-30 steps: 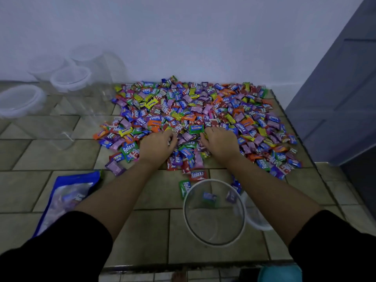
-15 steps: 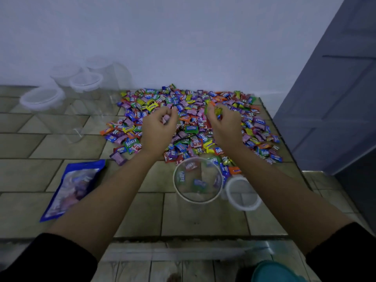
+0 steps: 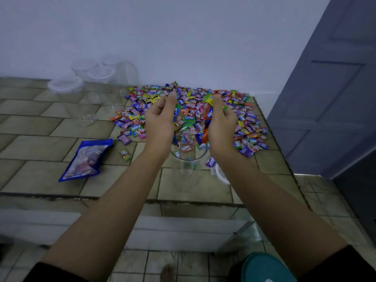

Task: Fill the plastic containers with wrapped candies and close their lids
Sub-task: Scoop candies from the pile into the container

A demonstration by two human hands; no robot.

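Dim, cool light with a blue-grey cast lies evenly over the wall (image 3: 183, 37) and the tiled counter (image 3: 40, 139); its source is out of view; shadows are faint and soft-edged; a thin bright strip glares at the counter's right end; the candies (image 3: 244, 110) keep strong colour, though their print is soft; those between the left hand (image 3: 160, 123) and right hand (image 3: 220, 127) are smeared by motion; the clear containers (image 3: 65, 86) look pale and hazy; the lower left corner is blurred; the door (image 3: 335, 98) leans with wide-angle distortion.
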